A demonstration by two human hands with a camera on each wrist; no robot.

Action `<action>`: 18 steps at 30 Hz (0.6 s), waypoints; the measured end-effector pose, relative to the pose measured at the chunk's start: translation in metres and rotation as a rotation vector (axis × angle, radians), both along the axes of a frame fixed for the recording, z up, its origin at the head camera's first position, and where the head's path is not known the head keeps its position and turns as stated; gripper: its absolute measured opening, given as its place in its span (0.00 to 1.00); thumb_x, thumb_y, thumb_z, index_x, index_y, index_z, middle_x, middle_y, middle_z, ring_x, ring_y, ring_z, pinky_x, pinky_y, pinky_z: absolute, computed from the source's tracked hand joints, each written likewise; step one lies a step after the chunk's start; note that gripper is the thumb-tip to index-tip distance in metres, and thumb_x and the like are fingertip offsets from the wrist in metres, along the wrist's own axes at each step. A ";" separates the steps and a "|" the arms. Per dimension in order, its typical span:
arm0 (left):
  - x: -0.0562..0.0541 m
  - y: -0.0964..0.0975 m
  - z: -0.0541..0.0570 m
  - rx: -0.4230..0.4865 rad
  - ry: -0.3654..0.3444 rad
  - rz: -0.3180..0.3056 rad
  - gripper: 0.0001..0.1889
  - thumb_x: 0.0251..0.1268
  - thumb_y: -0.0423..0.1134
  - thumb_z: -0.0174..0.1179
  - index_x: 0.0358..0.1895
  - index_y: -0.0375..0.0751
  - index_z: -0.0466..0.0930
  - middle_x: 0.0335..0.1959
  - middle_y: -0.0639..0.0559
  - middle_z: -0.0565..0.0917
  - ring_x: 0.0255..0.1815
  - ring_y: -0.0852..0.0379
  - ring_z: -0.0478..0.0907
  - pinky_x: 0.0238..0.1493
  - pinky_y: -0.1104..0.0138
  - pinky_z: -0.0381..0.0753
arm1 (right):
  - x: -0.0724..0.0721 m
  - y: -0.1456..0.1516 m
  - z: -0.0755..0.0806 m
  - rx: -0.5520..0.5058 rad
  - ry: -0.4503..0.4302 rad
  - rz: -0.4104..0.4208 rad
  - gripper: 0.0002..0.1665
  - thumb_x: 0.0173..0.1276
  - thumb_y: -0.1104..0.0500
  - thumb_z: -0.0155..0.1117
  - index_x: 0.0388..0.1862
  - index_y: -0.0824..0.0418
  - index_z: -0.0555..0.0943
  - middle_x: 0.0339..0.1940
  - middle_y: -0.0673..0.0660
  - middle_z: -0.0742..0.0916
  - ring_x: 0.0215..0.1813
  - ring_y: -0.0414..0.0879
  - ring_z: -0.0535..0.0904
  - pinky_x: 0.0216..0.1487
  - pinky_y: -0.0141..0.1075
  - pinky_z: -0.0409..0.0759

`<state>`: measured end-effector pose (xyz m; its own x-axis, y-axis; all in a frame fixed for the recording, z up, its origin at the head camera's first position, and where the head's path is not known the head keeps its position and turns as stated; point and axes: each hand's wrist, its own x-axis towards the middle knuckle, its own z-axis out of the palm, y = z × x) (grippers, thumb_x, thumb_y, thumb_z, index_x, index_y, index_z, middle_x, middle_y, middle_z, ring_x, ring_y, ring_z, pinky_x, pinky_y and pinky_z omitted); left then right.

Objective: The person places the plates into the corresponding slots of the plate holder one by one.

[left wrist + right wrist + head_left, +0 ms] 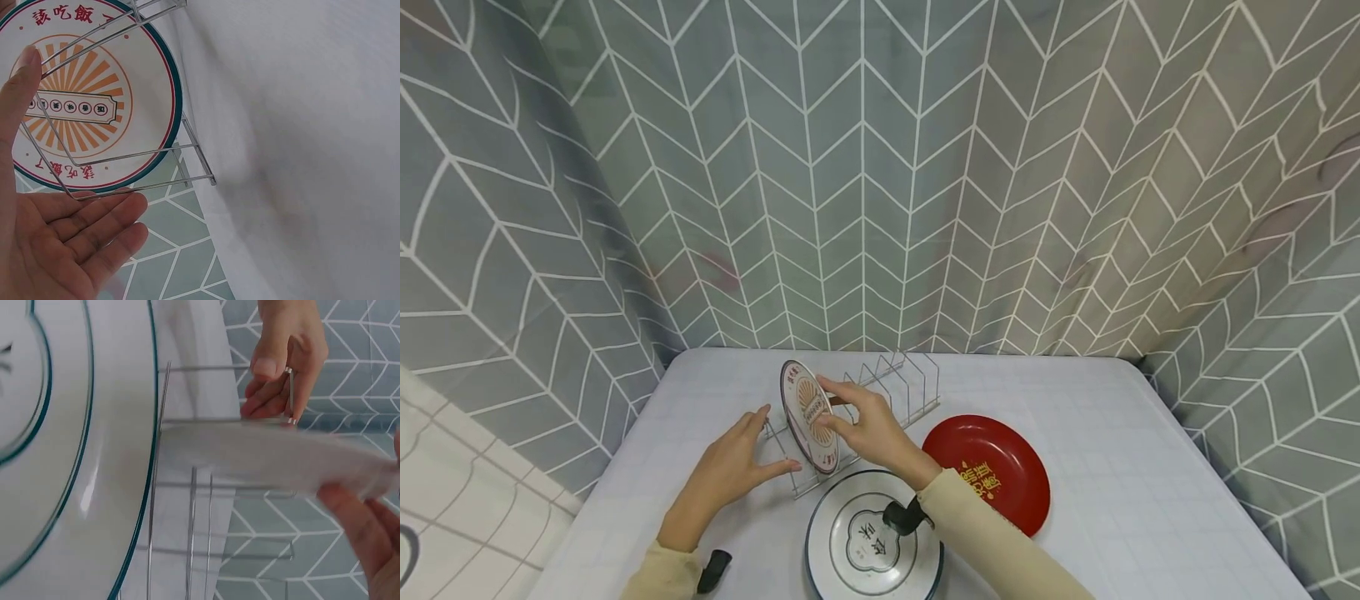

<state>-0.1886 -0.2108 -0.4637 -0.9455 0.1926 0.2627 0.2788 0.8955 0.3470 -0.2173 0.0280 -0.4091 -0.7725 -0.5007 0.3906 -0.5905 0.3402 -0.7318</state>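
Note:
A round white plate (800,398) with an orange sunburst, red characters and a dark green rim stands on edge, slightly tilted, at the left part of a wire dish rack (938,380). My right hand (876,427) pinches its right edge, thumb on one face and fingers behind. In the right wrist view this plate (250,456) appears edge-on between the wires. My left hand (724,468) is at the rack's left end, thumb and fingers spread on either side of the end wires. In the left wrist view its fingers (115,215) are relaxed, beside the plate.
A white plate (831,546) with a blue-green rim and dark characters lies in front of the rack, partly under my right forearm. To the right lies a red plate (1022,467) with yellow characters. A patterned grey curtain (887,208) hangs behind the white-covered table (1135,500).

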 end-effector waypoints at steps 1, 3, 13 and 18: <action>0.000 0.000 0.000 0.000 0.000 -0.002 0.60 0.42 0.73 0.66 0.69 0.26 0.64 0.58 0.29 0.77 0.56 0.33 0.79 0.51 0.46 0.82 | -0.001 0.001 0.000 0.006 -0.005 0.015 0.38 0.63 0.64 0.69 0.72 0.57 0.69 0.68 0.56 0.78 0.60 0.50 0.81 0.55 0.39 0.84; 0.000 0.000 0.000 0.002 0.005 -0.006 0.59 0.42 0.73 0.66 0.68 0.26 0.64 0.58 0.29 0.77 0.55 0.33 0.79 0.51 0.46 0.83 | -0.002 0.004 -0.002 0.020 -0.027 0.053 0.41 0.62 0.65 0.70 0.74 0.56 0.66 0.69 0.57 0.77 0.62 0.51 0.79 0.49 0.33 0.85; -0.001 0.002 0.001 -0.002 0.009 -0.001 0.57 0.43 0.68 0.70 0.68 0.25 0.65 0.59 0.27 0.76 0.56 0.31 0.78 0.51 0.44 0.82 | -0.003 0.011 -0.006 0.019 -0.066 0.097 0.46 0.62 0.66 0.70 0.77 0.54 0.61 0.72 0.57 0.74 0.60 0.52 0.80 0.42 0.27 0.84; -0.001 0.002 0.000 0.009 0.002 0.006 0.55 0.43 0.67 0.71 0.67 0.26 0.66 0.59 0.28 0.76 0.56 0.32 0.78 0.51 0.44 0.82 | -0.001 0.011 -0.007 0.022 -0.066 0.093 0.46 0.62 0.65 0.70 0.77 0.55 0.61 0.72 0.57 0.73 0.60 0.51 0.79 0.42 0.28 0.85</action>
<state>-0.1892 -0.2087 -0.4641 -0.9462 0.1845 0.2660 0.2739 0.8941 0.3544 -0.2188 0.0387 -0.4159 -0.7458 -0.5794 0.3288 -0.5714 0.3026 -0.7629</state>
